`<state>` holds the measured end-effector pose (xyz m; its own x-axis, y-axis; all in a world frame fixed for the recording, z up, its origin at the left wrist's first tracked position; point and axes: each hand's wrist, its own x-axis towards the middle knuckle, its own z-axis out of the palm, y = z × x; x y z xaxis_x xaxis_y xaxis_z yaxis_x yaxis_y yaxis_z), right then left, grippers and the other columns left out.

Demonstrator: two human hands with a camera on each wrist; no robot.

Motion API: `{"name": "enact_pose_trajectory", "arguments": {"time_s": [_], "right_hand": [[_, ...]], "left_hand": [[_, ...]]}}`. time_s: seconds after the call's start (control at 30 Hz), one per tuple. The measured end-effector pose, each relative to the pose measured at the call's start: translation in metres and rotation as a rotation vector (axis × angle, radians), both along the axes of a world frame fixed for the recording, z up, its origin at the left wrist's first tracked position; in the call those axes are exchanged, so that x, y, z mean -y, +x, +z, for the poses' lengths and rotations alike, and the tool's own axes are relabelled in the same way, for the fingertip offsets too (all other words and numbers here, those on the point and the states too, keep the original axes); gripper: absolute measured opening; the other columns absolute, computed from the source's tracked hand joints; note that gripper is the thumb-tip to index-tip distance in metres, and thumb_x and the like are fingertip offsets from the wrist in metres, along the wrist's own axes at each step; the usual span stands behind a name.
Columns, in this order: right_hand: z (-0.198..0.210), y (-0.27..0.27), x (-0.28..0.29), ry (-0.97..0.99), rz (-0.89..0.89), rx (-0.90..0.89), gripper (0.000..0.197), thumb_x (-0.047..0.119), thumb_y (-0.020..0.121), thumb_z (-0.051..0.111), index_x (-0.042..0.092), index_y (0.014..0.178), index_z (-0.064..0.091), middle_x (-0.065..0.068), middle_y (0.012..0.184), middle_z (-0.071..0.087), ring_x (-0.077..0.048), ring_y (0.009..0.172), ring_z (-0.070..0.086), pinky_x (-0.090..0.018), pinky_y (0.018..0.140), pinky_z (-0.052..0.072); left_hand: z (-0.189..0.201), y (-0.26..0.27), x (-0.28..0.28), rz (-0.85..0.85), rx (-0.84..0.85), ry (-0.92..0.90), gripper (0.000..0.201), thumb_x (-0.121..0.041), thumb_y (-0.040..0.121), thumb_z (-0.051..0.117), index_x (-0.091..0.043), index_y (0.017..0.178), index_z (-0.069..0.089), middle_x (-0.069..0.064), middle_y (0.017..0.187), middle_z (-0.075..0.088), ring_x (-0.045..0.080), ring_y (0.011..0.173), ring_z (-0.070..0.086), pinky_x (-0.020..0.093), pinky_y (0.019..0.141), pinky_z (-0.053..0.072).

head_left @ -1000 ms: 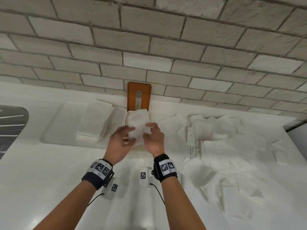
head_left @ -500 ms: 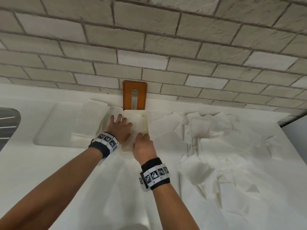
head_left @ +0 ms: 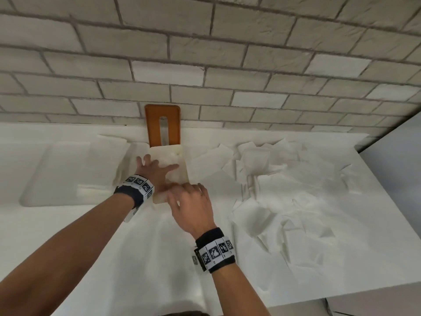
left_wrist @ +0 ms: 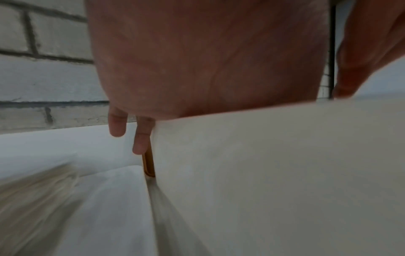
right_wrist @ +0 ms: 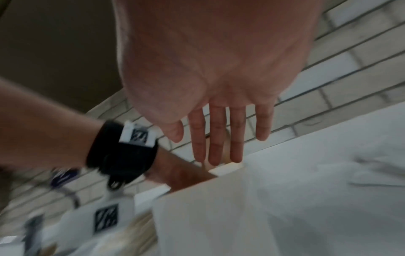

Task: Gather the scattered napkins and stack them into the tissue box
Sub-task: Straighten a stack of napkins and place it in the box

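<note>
Left hand (head_left: 157, 173) reaches out toward 12 o'clock, fingers spread flat, palm down. Right hand (head_left: 191, 207) sits at its 5 o'clock, fingers straight (both wrists banded), forearms bare.

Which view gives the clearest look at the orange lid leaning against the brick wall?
The head view: the whole orange lid with its slot stands upright behind the tissue box. The left wrist view shows only a thin orange edge beside the box; the right wrist view shows nothing clearly identifiable.
</note>
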<state>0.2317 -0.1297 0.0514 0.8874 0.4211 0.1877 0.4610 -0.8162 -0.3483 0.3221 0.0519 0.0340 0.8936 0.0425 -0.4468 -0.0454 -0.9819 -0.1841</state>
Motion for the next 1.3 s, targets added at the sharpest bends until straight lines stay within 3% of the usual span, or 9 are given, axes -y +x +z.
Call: {"name": "enact_pose_trajectory", "arguments": {"time_s": [0.1,0.3,0.47,0.63,0.9,1.0,1.1,1.17,1.3], "right_hand": [[0.006,0.004,0.054,0.14,-0.148,0.056,0.032,0.038,0.104,0.046,0.023,0.113,0.072,-0.003,0.105,0.076,-0.026,0.088,0.07,-0.041,0.084,0.057],[-0.012,0.007,0.197,-0.047,-0.613,-0.278,0.052,0.053,0.097,0.065,0.02,0.137,0.056,-0.01,0.132,0.064,-0.036,0.119,0.063,-0.049,0.096,0.054],[-0.049,0.001,0.232,-0.113,-0.668,-0.553,0.082,0.07,0.082,0.077,0.024,0.144,0.049,-0.007,0.143,0.054,-0.034,0.134,0.051,-0.051,0.108,0.048],[-0.065,-0.004,0.222,-0.065,-0.67,-0.53,0.079,0.054,0.084,0.083,0.029,0.148,0.043,-0.004,0.142,0.059,-0.035,0.134,0.048,-0.054,0.104,0.042],[-0.059,-0.008,0.236,0.014,-0.577,-0.505,0.039,0.04,0.097,0.071,0.027,0.131,0.059,-0.005,0.117,0.072,-0.034,0.113,0.065,-0.048,0.094,0.056],[-0.053,-0.011,0.234,0.092,-0.545,-0.399,0.024,0.035,0.103,0.063,0.035,0.125,0.053,-0.002,0.096,0.068,-0.032,0.095,0.064,-0.043,0.077,0.053],[-0.053,-0.014,0.23,0.1,-0.554,-0.349,0.016,0.039,0.105,0.058,0.04,0.118,0.051,-0.001,0.095,0.063,-0.031,0.092,0.063,-0.042,0.073,0.051],[-0.053,-0.016,0.227,0.1,-0.555,-0.373,0.018,0.043,0.103,0.061,0.039,0.117,0.05,0.001,0.093,0.061,-0.031,0.092,0.063,-0.041,0.074,0.05],[-0.041,-0.014,0.215,0.223,-0.51,-0.464,0.04,0.04,0.098,0.072,0.039,0.128,0.046,0.006,0.074,0.06,-0.025,0.08,0.061,-0.036,0.072,0.047]], "left_hand": [[0.011,-0.012,0.013,0.042,0.081,-0.039,0.08,-0.085,0.09,0.041,-0.052,0.16,0.023,0.015,0.166,0.029,0.053,0.151,0.015,0.068,0.12,0.013],[0.03,-0.072,0.065,-0.122,0.925,-0.675,0.028,-0.025,0.098,0.059,-0.012,0.118,0.073,0.009,0.124,0.066,0.036,0.12,0.054,0.05,0.099,0.052],[0.006,-0.113,0.148,-0.569,0.473,-0.986,0.021,-0.022,0.106,0.054,-0.011,0.11,0.072,0.005,0.105,0.07,0.026,0.1,0.061,0.039,0.091,0.052],[-0.054,-0.126,0.209,-0.581,-0.011,-0.761,0.06,-0.04,0.105,0.06,-0.014,0.157,0.044,0.011,0.153,0.049,0.029,0.137,0.046,0.046,0.11,0.041],[-0.061,-0.133,0.181,-0.529,0.023,-0.691,0.035,-0.038,0.106,0.058,-0.03,0.139,0.056,-0.002,0.127,0.064,0.022,0.116,0.056,0.043,0.097,0.024],[-0.051,-0.14,0.146,-0.314,-0.002,-0.947,0.022,-0.046,0.105,0.056,-0.04,0.125,0.062,-0.012,0.114,0.071,0.012,0.107,0.066,0.039,0.1,0.041],[-0.042,-0.151,0.114,-0.021,0.053,-1.211,0.018,-0.038,0.105,0.065,-0.04,0.122,0.068,-0.028,0.104,0.071,-0.009,0.083,0.066,0.02,0.075,0.054],[-0.04,-0.156,0.097,0.12,0.074,-1.263,0.023,-0.031,0.102,0.071,-0.04,0.122,0.066,-0.031,0.106,0.069,-0.005,0.072,0.065,0.021,0.063,0.055],[-0.044,-0.163,0.071,0.161,0.166,-1.226,0.038,-0.017,0.092,0.08,-0.045,0.112,0.065,-0.022,0.117,0.069,0.004,0.108,0.065,0.028,0.095,0.052]]}}
